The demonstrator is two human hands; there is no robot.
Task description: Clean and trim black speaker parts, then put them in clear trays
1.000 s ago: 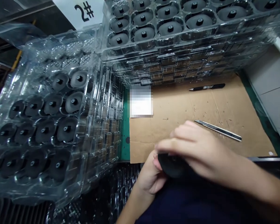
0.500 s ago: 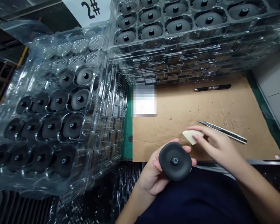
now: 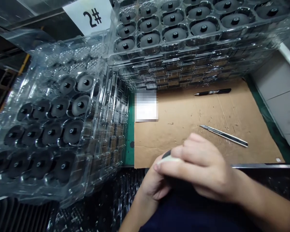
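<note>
My left hand (image 3: 151,185) is closed around a dark rounded-square part with a short central post. Only a sliver of the black part (image 3: 167,154) shows, because my other hand covers most of it. Over it lies my right hand (image 3: 204,164), fingers closed on a cream wedge-shaped sponge (image 3: 170,159). The sponge's pale edge shows along the thumb and meets the part's rim. Both hands are together above the near edge of a cardboard sheet (image 3: 164,138), in front of dark blue clothing.
Clear plastic trays (image 3: 103,129) with several black parts are stacked at left; another tray stack (image 3: 174,61) stands behind. On the cardboard lie a utility knife (image 3: 224,136) and a black pen (image 3: 212,92). A blurred white paper (image 3: 147,108) and a "2#" sign (image 3: 90,17) are also there.
My right hand has moved left with the sponge, from beside the black part onto it, hiding the part's face and post. The view has shifted slightly.
</note>
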